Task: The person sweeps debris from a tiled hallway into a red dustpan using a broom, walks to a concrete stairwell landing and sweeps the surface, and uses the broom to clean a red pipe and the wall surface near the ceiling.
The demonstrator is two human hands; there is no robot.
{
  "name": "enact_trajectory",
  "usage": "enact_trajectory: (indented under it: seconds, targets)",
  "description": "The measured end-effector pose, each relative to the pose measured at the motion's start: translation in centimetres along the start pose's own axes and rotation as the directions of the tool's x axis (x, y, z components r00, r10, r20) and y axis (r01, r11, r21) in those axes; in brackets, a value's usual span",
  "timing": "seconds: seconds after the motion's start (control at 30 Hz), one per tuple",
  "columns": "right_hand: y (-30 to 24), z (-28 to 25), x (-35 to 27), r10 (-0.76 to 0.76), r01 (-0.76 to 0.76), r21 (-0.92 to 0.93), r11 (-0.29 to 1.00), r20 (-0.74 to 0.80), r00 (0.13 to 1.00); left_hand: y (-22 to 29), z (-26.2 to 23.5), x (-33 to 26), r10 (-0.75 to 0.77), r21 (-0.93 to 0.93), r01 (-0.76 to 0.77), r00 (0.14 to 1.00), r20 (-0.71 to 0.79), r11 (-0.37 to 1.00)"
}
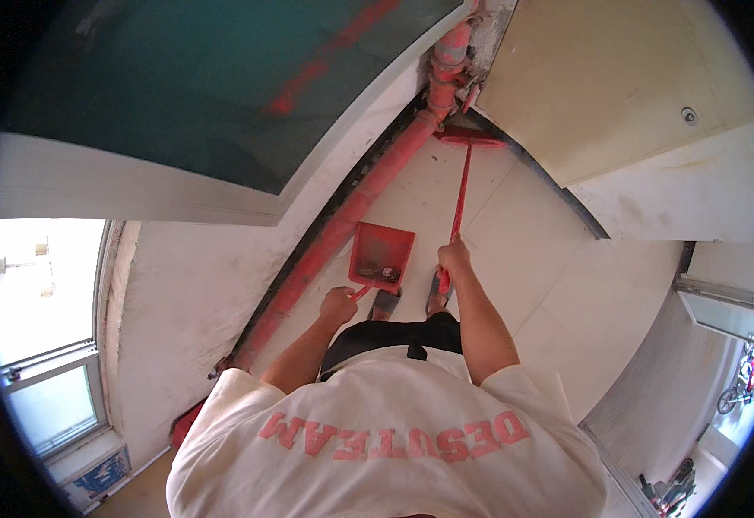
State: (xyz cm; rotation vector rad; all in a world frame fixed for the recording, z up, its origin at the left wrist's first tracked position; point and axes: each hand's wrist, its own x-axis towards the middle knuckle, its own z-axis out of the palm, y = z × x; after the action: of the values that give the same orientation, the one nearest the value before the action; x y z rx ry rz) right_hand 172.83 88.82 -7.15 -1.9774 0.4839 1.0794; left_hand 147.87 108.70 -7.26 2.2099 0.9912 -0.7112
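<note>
Centre frame, the left hand [338, 304] is wrapped tight round the handle of a red dustpan [381, 255], tray low and already holding debris. The right hand [455, 256] clenches the red broom [462, 177], its head reaching into the corner by the red pipe [351, 207].
</note>
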Motion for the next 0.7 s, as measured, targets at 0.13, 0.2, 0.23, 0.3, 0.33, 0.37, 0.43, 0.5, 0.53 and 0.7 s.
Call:
enact_trajectory:
  seconds: [0.13, 0.2, 0.23, 0.3, 0.33, 0.37, 0.43, 0.5, 0.53, 0.7]
  targets:
    - [5.0, 2.7, -1.5, -0.078, 0.057, -0.217, 0.974, -0.089, 0.993, 0.1, -1.1, 0.6, -0.014, -0.053, 0.017, 0.998, 0.062, 0.998]
    - [6.2, 4.4, -4.0, -0.019, 0.008, -0.131, 0.991, -0.082, 0.996, -1.2, -1.5, 0.2, 0.029, -0.045, -0.027, 0.999, 0.04, 0.999]
    - [5.8, 5.1, -4.6, 0.008, -0.014, -0.09, 0.996, -0.074, 0.997, -1.7, -1.7, 0.2, 0.047, -0.042, -0.046, 0.999, 0.025, 0.998]
    - [6.3, 5.7, -0.5, -0.101, 0.086, -0.137, 0.987, -0.104, 0.989, -1.4, -3.2, 0.0, 0.062, -0.085, -0.059, 0.997, 0.038, 0.995]
    - [7.4, 5.6, 3.5, -0.149, 0.124, -0.155, 0.98, -0.161, 0.976, -0.6, -4.2, 0.6, 0.099, -0.087, -0.094, 0.993, 0.066, 0.992]
    - [3.7, 6.1, 4.0, -0.066, 0.053, -0.11, 0.993, -0.116, 0.991, -1.2, -4.4, 1.0, 0.084, -0.082, -0.079, 0.995, 0.047, 0.993]
    - [-1.4, 6.3, 3.5, -0.027, 0.021, -0.076, 0.997, -0.087, 0.996, -1.9, -4.7, 1.1, 0.055, -0.092, -0.053, 0.998, 0.015, 0.994]
    - [-2.2, 7.0, 3.8, -0.108, 0.101, -0.063, 0.993, -0.118, 0.987, -3.3, -4.4, 1.4, 0.016, -0.136, -0.016, 1.0, -0.001, 0.991]
    - [0.1, 7.5, 2.3, -0.167, 0.16, -0.097, 0.982, -0.068, 0.984, -4.0, -4.5, 1.8, -0.002, -0.161, -0.001, 1.0, -0.014, 0.987]
    - [3.8, 9.1, -2.5, 0.045, -0.053, -0.048, 0.997, -0.144, 0.989, -3.2, -4.6, 2.1, 0.034, -0.177, -0.024, 0.998, 0.052, 0.984]
